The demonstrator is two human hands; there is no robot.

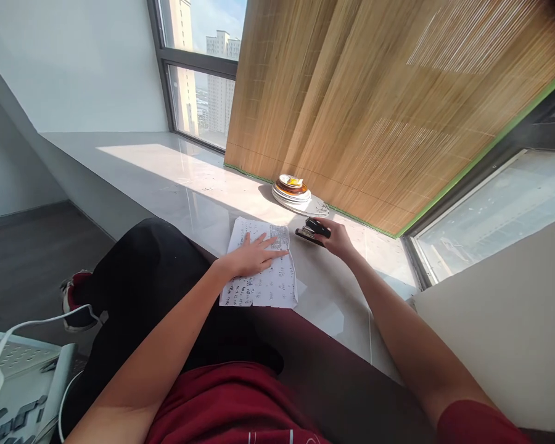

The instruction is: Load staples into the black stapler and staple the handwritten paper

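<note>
Spread flat, my left hand (251, 254) rests on white paper sheets (277, 287) covered in dark writing and print. The sheets lie at the front edge of the pale tiled sill (324, 290). To the right of the paper, my right hand (337, 237) is closed around the back part of a black stapler (312, 230). Its jaws point left toward the paper, with a small space between them. The stapler sits at the sill surface; whether its base touches it I cannot tell. My right fingertips are partly hidden behind the stapler.
A stack of plates (290, 194) stands behind the paper, near a bamboo blind (333, 111). A window (198, 98) is at the back left, and a white wall (504, 327) closes the right side. At lower left is a pale perforated rack (23, 357) with a white cable (32, 322).
</note>
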